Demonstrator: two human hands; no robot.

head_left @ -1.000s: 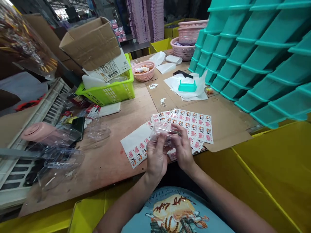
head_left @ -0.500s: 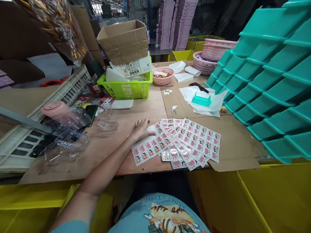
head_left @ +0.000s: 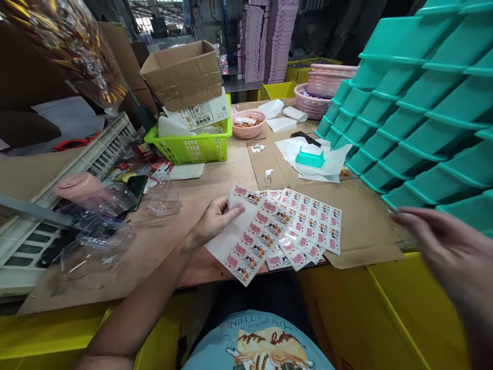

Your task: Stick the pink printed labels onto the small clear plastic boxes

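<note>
My left hand (head_left: pixel 213 221) grips a sticker sheet (head_left: pixel 257 237) by its left edge, thumb on top. The sheet carries rows of cat pictures and pink print, with a bare white strip where stickers are gone. It is raised and tilted over several more sticker sheets (head_left: pixel 321 218) fanned out on the table. My right hand (head_left: pixel 442 246) is in the air at the right, in front of the stacked teal trays (head_left: pixel 416 123). Its thumb and forefinger are pinched together, and anything between them is too small to make out.
A green basket (head_left: pixel 192 146) with a cardboard box (head_left: pixel 185 74) stands at the back left. Beyond the sheets lie a teal piece (head_left: pixel 310 158) on white paper and a pink basket (head_left: pixel 248 126). Clear plastic cases (head_left: pixel 103 231) lie at the left. Yellow bins (head_left: pixel 419 303) stand below the table edge.
My left hand has lifted the sticker sheet off the table and tilted it. My right hand has come into view at the right. The view has shifted slightly.
</note>
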